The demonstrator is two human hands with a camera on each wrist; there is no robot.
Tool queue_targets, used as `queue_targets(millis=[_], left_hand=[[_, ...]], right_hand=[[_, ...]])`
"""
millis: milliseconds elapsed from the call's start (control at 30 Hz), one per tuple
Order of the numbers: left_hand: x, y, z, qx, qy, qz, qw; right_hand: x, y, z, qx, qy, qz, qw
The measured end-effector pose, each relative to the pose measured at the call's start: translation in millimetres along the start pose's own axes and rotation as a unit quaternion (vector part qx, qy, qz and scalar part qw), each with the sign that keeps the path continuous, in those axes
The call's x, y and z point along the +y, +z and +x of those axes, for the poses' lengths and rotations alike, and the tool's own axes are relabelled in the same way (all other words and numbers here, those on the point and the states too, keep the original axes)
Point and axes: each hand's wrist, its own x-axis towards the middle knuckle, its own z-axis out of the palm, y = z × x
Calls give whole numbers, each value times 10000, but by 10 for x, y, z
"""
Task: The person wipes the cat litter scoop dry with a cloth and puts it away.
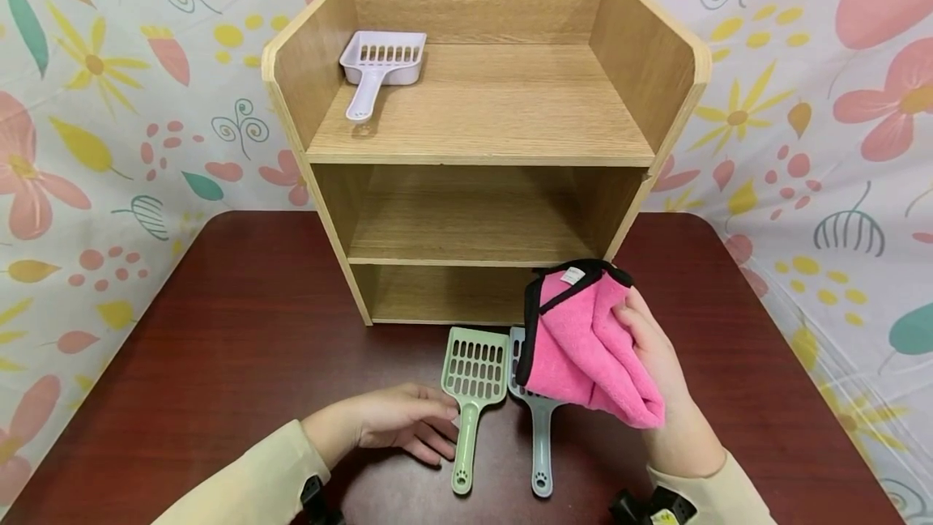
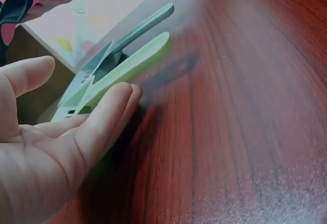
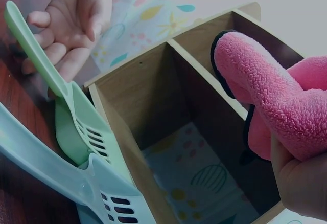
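Note:
In the head view my right hand (image 1: 659, 379) grips a bunched pink cloth (image 1: 583, 339) with black edging and a small white tag. The cloth overlaps the head of a blue-grey litter scoop (image 1: 541, 444) on the table. Beside that scoop, on its left, lies a green litter scoop (image 1: 475, 367) with a slotted head and its handle toward me. My left hand (image 1: 397, 424) is palm-up with loosely extended fingers, fingertips right at the green handle. The left wrist view shows those fingers (image 2: 115, 101) relaxed and uncurled next to the green scoop (image 2: 135, 63).
A wooden shelf unit (image 1: 474, 159) stands at the back of the dark red table (image 1: 240, 363), directly behind the scoops. On its top level, at the left, sits a lilac scoop (image 1: 368, 87) with a matching tray. Patterned fabric (image 1: 146, 128) hangs around the table.

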Motion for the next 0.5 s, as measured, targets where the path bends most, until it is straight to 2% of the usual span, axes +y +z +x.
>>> queue_targets(millis=[200, 500], left_hand=[[-15, -13, 13, 282, 134, -195, 9993], [-81, 24, 62, 580, 297, -626, 9959]], right_hand=[[-10, 4, 0, 76, -15, -166, 9998], [4, 7, -14, 2, 35, 107, 9999]])
